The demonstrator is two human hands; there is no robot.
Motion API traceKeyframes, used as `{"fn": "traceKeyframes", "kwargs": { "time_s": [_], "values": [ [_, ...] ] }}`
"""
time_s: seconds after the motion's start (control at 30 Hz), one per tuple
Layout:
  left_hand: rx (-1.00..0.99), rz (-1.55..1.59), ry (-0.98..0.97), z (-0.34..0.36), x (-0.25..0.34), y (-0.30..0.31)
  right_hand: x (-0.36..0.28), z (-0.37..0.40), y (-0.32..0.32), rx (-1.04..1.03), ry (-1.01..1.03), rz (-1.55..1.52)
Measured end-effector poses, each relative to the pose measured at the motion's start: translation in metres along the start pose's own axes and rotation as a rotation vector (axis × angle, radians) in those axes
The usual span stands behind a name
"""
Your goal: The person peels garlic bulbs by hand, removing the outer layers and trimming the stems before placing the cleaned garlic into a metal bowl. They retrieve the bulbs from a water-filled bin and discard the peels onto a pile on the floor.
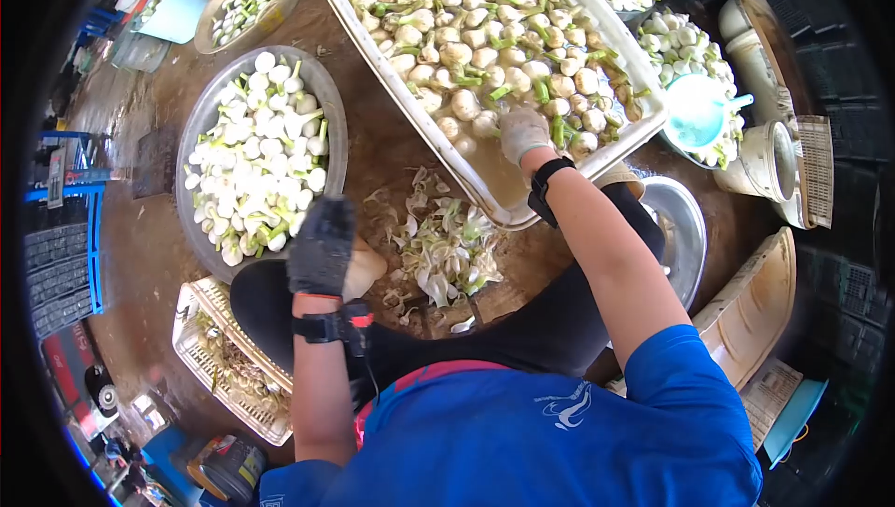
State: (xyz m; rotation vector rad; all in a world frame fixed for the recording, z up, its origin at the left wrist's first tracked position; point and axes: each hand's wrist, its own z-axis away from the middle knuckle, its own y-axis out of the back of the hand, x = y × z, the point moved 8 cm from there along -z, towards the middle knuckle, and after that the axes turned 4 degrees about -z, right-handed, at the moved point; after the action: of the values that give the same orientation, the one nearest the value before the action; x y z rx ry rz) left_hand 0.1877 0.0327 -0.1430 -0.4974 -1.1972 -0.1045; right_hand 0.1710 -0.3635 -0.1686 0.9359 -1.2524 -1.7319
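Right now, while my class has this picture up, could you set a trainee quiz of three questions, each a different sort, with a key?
1. True or false: the left hand is bare, with no glove on it.

2. Multiple choice: where is the right hand?
A) On the lap
B) Inside the white rectangular tub, among the bulbs
C) Over the round grey basin

3. Fill the gap: the loose peelings lie on the ____, between the person's legs.

Key: 1 false; 2 B; 3 floor.
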Motion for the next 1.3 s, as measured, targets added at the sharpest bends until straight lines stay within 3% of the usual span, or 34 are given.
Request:
{"fn": "traceKeyframes", "kwargs": {
  "time_s": [0.03,0.1,0.13,0.2,0.23,0.27,0.3,0.33,0.4,0.43,0.47,0.53,0.57,0.63,0.73,0.77,0.8,0.87,0.97,1.07,1.13,1.2,1.27,1.3],
  "values": [
    [0.062,0.624,0.218,0.006,-0.005,-0.037,0.0,0.004,0.001,-0.109,-0.028,-0.025],
    [0.003,0.735,0.42,0.014,-0.026,-0.079,0.005,0.014,0.009,-0.243,-0.054,-0.022],
    [0.006,0.741,0.422,0.015,-0.032,-0.094,0.009,0.022,0.017,-0.247,-0.053,-0.017],
    [-0.221,0.471,0.361,0.019,-0.032,-0.134,0.01,0.046,0.053,-0.051,0.026,-0.332],
    [-0.22,0.476,0.362,0.017,-0.024,-0.151,0.003,0.065,0.073,-0.028,0.093,-0.468],
    [-0.255,0.543,0.574,0.021,-0.019,-0.175,0.001,0.083,0.081,-0.032,0.093,-0.466],
    [-0.286,0.607,0.787,0.03,-0.019,-0.196,-0.011,0.103,0.093,0.013,0.232,-0.652],
    [-0.278,0.609,0.789,0.029,-0.02,-0.205,-0.022,0.124,0.106,0.056,0.371,-0.841],
    [-0.429,0.927,0.741,0.038,-0.003,-0.233,-0.042,0.159,0.126,0.153,0.484,-0.913],
    [-0.309,0.782,0.748,0.045,-0.003,-0.224,-0.045,0.177,0.138,0.275,0.44,-0.863],
    [-0.444,0.079,0.252,0.041,0.008,-0.215,-0.052,0.193,0.14,0.273,0.438,-0.867],
    [-0.318,0.0,0.17,0.049,0.005,-0.198,-0.047,0.213,0.14,0.302,0.22,-1.078],
    [-0.315,-0.008,0.167,0.058,0.016,-0.198,-0.053,0.225,0.147,0.357,0.221,-1.082],
    [-0.242,-0.532,-0.112,0.074,0.065,-0.199,-0.073,0.241,0.16,0.418,0.302,-1.045],
    [-0.262,-0.73,-0.23,0.086,0.073,-0.192,-0.096,0.256,0.174,0.495,0.441,-0.944],
    [-0.331,-0.576,-0.109,0.086,0.069,-0.193,-0.104,0.26,0.179,0.54,0.487,-0.857],
    [-0.331,-0.577,-0.118,0.089,0.072,-0.195,-0.111,0.264,0.183,0.584,0.532,-0.768],
    [-0.083,0.288,0.436,0.103,0.046,-0.185,-0.122,0.268,0.183,0.598,0.6,-0.698],
    [-0.04,0.286,0.547,0.105,0.029,-0.176,-0.14,0.275,0.169,0.605,0.778,-0.428],
    [-0.134,0.124,0.383,0.098,0.016,-0.167,-0.148,0.272,0.161,0.614,0.751,-0.381],
    [-0.16,0.133,0.449,0.096,0.02,-0.165,-0.149,0.273,0.165,0.59,0.762,-0.414],
    [-0.172,0.138,0.515,0.102,0.02,-0.157,-0.147,0.266,0.165,0.432,0.66,-0.618],
    [-0.243,-0.341,0.031,0.102,0.045,-0.145,-0.137,0.249,0.178,0.527,0.706,-0.732],
    [-0.28,-0.183,0.274,0.108,0.049,-0.145,-0.126,0.231,0.182,0.483,0.584,-0.743]
  ]
}}
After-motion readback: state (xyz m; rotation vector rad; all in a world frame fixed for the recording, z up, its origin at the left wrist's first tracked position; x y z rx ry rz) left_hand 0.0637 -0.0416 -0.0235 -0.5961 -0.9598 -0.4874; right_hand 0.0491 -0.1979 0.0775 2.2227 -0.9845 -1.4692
